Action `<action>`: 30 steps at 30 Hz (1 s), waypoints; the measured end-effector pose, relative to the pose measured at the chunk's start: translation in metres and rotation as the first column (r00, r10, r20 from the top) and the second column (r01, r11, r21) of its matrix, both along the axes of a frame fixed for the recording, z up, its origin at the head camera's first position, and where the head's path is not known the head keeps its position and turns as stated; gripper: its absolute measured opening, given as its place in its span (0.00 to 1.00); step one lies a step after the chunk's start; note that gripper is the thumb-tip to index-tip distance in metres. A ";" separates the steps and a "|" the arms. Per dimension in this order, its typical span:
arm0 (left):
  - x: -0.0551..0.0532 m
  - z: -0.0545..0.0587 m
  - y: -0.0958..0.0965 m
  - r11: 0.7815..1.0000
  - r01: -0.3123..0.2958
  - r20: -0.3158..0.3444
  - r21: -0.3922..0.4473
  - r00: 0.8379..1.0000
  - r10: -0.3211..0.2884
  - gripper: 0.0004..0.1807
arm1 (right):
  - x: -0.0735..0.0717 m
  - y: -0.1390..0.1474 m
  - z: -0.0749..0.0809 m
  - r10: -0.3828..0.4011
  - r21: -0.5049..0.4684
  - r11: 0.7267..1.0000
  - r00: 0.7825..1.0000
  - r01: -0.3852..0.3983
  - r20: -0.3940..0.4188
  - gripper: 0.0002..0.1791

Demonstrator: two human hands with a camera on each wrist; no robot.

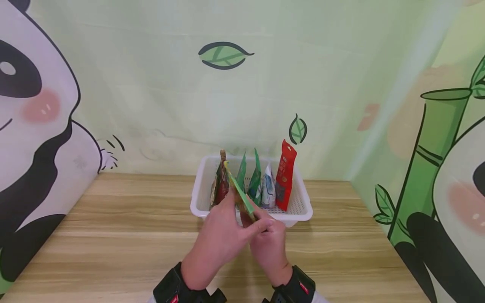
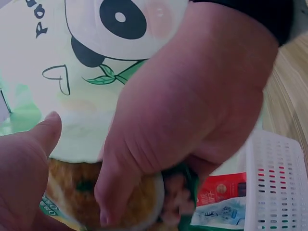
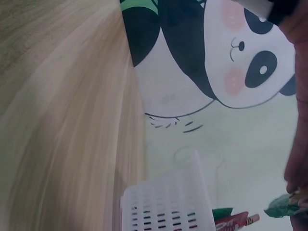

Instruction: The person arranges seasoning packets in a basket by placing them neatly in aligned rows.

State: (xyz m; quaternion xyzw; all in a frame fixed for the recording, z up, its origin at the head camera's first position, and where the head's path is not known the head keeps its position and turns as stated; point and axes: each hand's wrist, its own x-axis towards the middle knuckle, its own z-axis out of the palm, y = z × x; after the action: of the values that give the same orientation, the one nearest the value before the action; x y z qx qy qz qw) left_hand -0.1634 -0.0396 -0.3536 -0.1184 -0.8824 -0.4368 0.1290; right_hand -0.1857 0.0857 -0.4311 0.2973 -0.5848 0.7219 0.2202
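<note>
A green-edged food packet (image 1: 241, 192) stands nearly edge-on to the head view, in front of the basket's near side. My left hand (image 1: 219, 235) grips it from the left, its thumb reaching across toward the right hand. From the right, my right hand (image 1: 269, 244) holds the same packet. The left wrist view shows the right hand (image 2: 178, 101) with its thumb pressed on the packet's printed bowl of food (image 2: 72, 185). At the left edge there, the left hand (image 2: 21, 168) has its thumb raised. Some fingers are hidden behind the packet.
A white perforated basket (image 1: 303, 206) on the wooden table (image 1: 125, 235) holds several upright packets: a brown-red packet (image 1: 221, 185), a green packet (image 1: 255, 181), a white-blue packet (image 1: 268, 189) and a tall red packet (image 1: 286, 174). Behind it hangs a panda-printed backdrop (image 1: 163, 84).
</note>
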 end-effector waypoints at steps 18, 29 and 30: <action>-0.002 0.000 -0.024 0.999 -0.020 -0.068 -0.043 0.998 0.017 0.13 | 0.003 0.008 0.013 -0.042 0.578 0.808 0.990 0.113 -0.135 0.42; -0.002 0.000 -0.045 0.997 -0.064 0.037 0.038 0.997 0.062 0.20 | -0.040 0.066 0.014 -0.240 0.858 0.420 0.948 0.294 -0.207 0.20; -0.002 0.000 -0.046 0.997 -0.065 0.043 0.038 0.997 0.063 0.20 | -0.044 0.071 0.013 -0.264 0.880 0.370 0.942 0.299 -0.209 0.20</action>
State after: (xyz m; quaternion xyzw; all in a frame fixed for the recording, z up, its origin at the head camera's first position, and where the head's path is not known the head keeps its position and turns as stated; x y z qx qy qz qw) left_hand -0.1650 -0.0858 -0.3535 -0.0784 -0.8794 -0.4522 0.1268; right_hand -0.2294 0.1565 -0.4184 0.2761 -0.9170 0.2424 0.1554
